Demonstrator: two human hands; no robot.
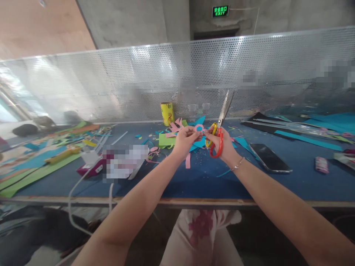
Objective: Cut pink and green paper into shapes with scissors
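Observation:
Over the middle of the table, my left hand [186, 141] is closed, pinching a small pink paper cutout [198, 127] with blue in its middle. Whether that blue is part of it or shows through from behind, I cannot tell. My right hand [226, 142] is closed on a pair of scissors [221, 122] with red and yellow handles, blades pointing up and away. Its fingertips reach the right edge of the cutout. Below and behind the hands lie green paper [166, 140], blue paper pieces and pink scraps [188, 161].
A yellow cardboard tube [166, 113] stands behind the scraps, before a perforated metal screen [155, 74]. A black phone [269, 158] and a small pink-and-white object [321, 165] lie at right. Coloured paper strips [52, 157] and a white cable [72, 205] are at left.

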